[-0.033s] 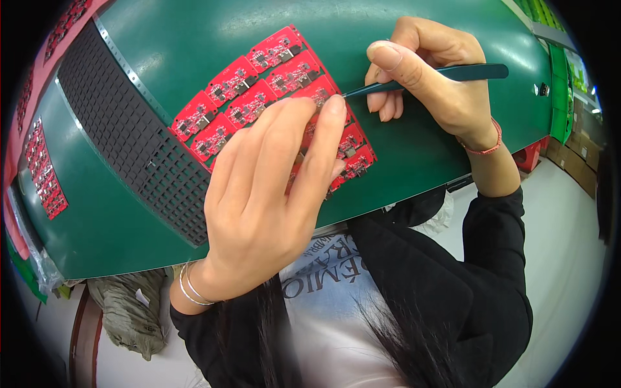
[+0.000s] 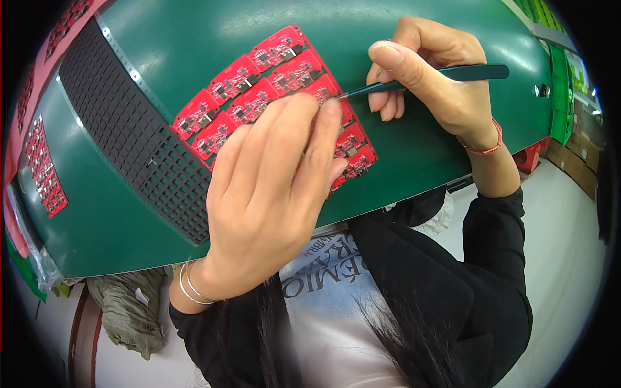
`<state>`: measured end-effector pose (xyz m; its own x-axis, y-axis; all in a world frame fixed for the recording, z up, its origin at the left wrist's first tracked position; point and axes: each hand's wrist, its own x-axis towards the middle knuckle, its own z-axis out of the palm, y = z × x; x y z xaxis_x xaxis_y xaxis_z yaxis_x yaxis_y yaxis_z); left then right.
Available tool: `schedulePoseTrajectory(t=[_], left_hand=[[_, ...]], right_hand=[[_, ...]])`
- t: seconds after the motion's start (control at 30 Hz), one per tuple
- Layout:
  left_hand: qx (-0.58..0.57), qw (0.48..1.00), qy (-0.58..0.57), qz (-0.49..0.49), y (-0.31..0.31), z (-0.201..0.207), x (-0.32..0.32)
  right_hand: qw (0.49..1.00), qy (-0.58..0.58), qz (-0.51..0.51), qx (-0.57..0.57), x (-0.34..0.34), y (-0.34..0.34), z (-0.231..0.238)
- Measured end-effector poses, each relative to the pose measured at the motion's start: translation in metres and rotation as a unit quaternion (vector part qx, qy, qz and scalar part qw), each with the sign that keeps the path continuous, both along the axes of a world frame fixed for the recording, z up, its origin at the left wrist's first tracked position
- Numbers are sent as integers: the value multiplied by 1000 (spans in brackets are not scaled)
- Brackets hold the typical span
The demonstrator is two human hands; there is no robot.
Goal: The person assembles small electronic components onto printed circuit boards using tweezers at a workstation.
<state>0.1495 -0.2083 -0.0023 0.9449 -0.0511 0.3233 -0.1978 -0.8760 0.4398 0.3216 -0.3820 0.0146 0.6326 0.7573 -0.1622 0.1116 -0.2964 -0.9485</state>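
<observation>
A red panel of joined circuit boards, dotted with small black and metal parts, lies tilted on the green work surface. Across its near middle lies my left hand, fingers stretched over the boards and index fingertip at the tweezers' point. That hand hides several boards beneath it. My right hand pinches dark tweezers between thumb and fingers, right of the panel. Their thin tip reaches the panel's right part, beside my left index finger. Whether anything sits in the tip is too small to tell.
A black gridded sheet with pale edge strips lies left of the panel. Farther left is another red circuit-board panel. Two small parts rest near the right edge of the green table. A grey-green bag stands below.
My left hand's fingers have shifted slightly, the index fingertip moving a little left. The tweezers' tip has moved slightly left too, still held in my right hand.
</observation>
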Motion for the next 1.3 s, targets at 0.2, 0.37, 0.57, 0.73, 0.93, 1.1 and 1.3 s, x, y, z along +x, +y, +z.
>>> schedulePoseTrajectory(t=[0.2,0.37,0.57,0.73,0.93,1.1,1.3], left_hand=[[19,999,24,-21,11,16,-2],[7,992,-65,111,45,14,-44],[33,986,-88,137,62,-2,-59],[29,985,-95,142,70,-5,-65],[25,983,-111,143,74,-12,-65],[20,984,-114,139,76,-13,-64],[19,984,-113,138,77,-13,-64]], right_hand=[[999,-13,-24,27,8,6,11],[993,119,-9,-3,-25,80,40],[974,46,60,214,-50,133,9],[986,43,61,149,-58,142,2],[992,47,42,106,-61,146,7],[995,38,34,85,-61,148,9],[997,15,34,65,-62,149,10]])
